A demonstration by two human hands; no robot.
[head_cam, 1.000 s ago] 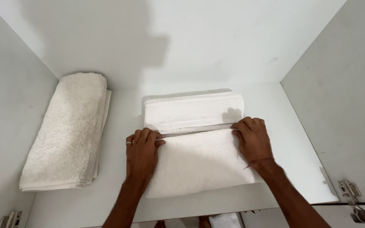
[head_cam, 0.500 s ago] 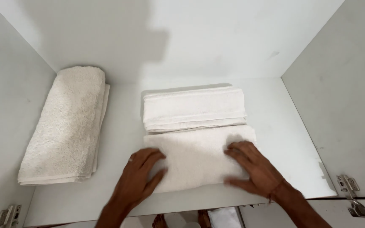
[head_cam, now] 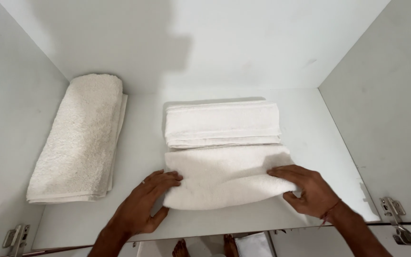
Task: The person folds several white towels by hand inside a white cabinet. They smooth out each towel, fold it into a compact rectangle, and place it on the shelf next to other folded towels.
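A: What do the hands hold?
B: Left hand (head_cam: 143, 202) and right hand (head_cam: 308, 188) each pinch an end of a folded white towel (head_cam: 224, 176), low centre, on the shelf (head_cam: 319, 138).
A: Around it?
B: A towel stack (head_cam: 222, 123) just behind; a cream towel (head_cam: 79, 138) at left.

Left hand (head_cam: 144, 202) enters from 7 o'clock, palm down, fingers extended toward 2 o'clock. Right hand (head_cam: 308, 188) enters from 5 o'clock, fingers extended toward 10 o'clock, thumb tucked below.
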